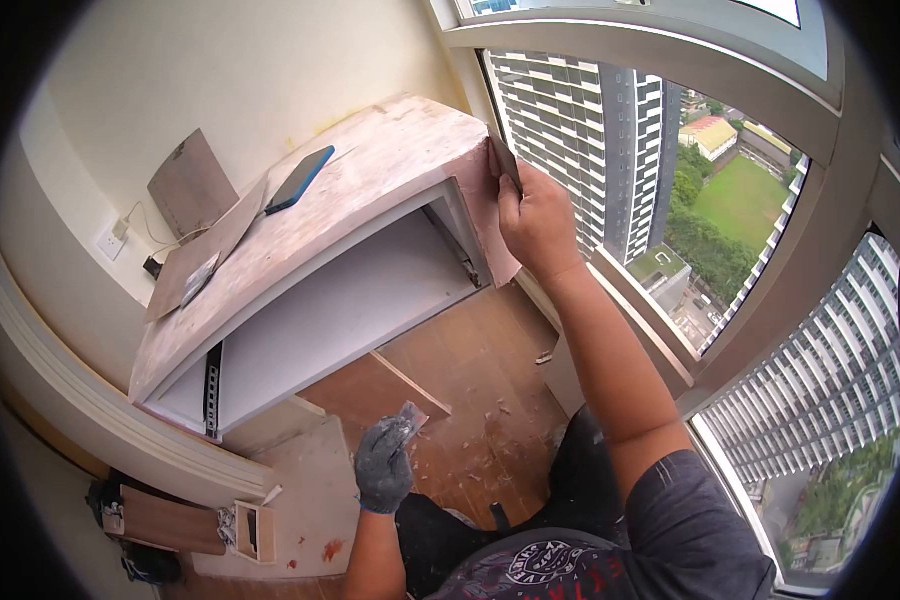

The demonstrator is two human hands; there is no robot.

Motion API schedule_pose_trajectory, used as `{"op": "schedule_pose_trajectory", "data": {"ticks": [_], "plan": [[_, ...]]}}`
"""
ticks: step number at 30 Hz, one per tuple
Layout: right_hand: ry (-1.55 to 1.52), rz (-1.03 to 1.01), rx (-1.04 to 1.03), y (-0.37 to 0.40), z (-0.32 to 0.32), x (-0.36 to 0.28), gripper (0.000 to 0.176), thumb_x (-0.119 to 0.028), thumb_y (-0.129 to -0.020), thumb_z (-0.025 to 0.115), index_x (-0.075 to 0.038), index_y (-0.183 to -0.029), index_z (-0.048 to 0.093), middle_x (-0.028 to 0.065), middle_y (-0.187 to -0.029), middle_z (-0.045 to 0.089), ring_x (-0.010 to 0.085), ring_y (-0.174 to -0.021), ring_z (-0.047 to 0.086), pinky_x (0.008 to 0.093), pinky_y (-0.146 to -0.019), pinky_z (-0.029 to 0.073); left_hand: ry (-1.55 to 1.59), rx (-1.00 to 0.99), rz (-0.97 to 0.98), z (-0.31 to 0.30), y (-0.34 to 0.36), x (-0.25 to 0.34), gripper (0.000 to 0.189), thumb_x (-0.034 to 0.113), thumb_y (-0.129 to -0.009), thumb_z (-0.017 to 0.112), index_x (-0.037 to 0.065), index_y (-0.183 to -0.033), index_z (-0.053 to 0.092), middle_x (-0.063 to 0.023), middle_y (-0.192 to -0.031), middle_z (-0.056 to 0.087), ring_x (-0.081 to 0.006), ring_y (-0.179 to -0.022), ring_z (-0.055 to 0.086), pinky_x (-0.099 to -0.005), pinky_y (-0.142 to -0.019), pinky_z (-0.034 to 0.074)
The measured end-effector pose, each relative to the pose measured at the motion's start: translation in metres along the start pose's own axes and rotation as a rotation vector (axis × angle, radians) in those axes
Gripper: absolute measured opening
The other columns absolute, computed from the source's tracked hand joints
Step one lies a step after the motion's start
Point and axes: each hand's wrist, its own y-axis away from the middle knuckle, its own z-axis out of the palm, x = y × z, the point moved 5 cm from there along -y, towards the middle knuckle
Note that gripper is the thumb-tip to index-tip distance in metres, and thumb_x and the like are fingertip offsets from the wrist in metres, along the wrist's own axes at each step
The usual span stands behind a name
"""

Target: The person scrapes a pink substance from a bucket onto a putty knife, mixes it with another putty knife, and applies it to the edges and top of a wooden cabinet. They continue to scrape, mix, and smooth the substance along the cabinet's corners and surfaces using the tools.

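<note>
At the fingertips of the right hand point(538, 222), a putty knife point(505, 160) lies flat against the upper edge of the end panel point(485, 225) of a cabinet point(370, 190) smeared with pinkish filler. Only a thin dark strip of blade shows above the fingers; the handle is hidden inside the grip. The tool looks light, with a thin, springy blade that would bend if pressed hard. The best place to grip it is probably low down, near the handle, away from the sharp edge. The right hand is clenched around the knife, knuckles toward the camera. The arm is stretched up and forward, the wrist nearly straight.

Lower down and closer to the body, the gloved left hand point(383, 465) is closed on a second putty knife point(410, 412). Its blade points up and is caked with filler. That forearm rises steeply from below, well apart from the cabinet.

To the left of the right hand, on the cabinet top, lie a blue phone point(299, 179) and a flat board point(205, 255). Another board point(192, 182) leans against the wall behind them. Under both hands is a wooden floor point(470, 370) strewn with scrapings. Just to the right of the raised hand runs a curved window frame point(650, 60), with tower blocks beyond the glass.
</note>
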Motion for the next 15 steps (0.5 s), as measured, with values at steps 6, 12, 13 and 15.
{"op": "schedule_pose_trajectory", "data": {"ticks": [6, 12, 13, 15], "plan": [[0.179, -0.151, 0.126, 0.032, 0.027, -0.028, 0.04, -0.006, -0.084, 0.064, 0.002, -0.124, 0.064, 0.0155, -0.1, 0.068, 0.035, -0.087, 0.065, 0.0436, -0.077, 0.054, 0.024, 0.013, -0.023, 0.006, 0.009, -0.011, 0.022, 0.004, -0.093, 0.061, 0.004, -0.111, 0.073, -0.0168, -0.11, 0.072, -0.0358, -0.106, 0.067, -0.0434, -0.097, 0.052], [0.104, -0.118, 0.111, 0.034, 0.018, -0.037, 0.038, -0.006, -0.085, 0.064, 0.0, -0.123, 0.065, 0.0164, -0.099, 0.069, 0.0351, -0.086, 0.066, 0.0439, -0.076, 0.054, 0.053, 0.013, 0.006, 0.011, 0.001, 0.001, 0.019, 0.001, -0.093, 0.061, 0.003, -0.108, 0.073, -0.017, -0.112, 0.072, -0.035, -0.105, 0.068, -0.0414, -0.094, 0.054], [0.079, -0.078, 0.103, 0.03, 0.008, -0.034, 0.035, -0.007, -0.086, 0.063, 0.001, -0.121, 0.065, 0.0171, -0.098, 0.069, 0.0355, -0.085, 0.066, 0.044, -0.076, 0.054, 0.05, 0.019, 0.017, 0.01, 0.0, 0.003, 0.019, 0.001, -0.093, 0.061, 0.002, -0.108, 0.072, -0.0168, -0.112, 0.072, -0.0348, -0.105, 0.068, -0.0411, -0.094, 0.054], [0.04, -0.003, 0.097, 0.019, -0.008, -0.024, 0.029, -0.01, -0.089, 0.061, 0.001, -0.115, 0.067, 0.019, -0.094, 0.069, 0.0375, -0.083, 0.066, 0.0451, -0.076, 0.053, 0.082, 0.018, -0.05, 0.007, 0.0, 0.003, 0.02, 0.0, -0.093, 0.061, 0.002, -0.109, 0.072, -0.0163, -0.113, 0.073, -0.0346, -0.105, 0.068, -0.0411, -0.095, 0.054]]}}
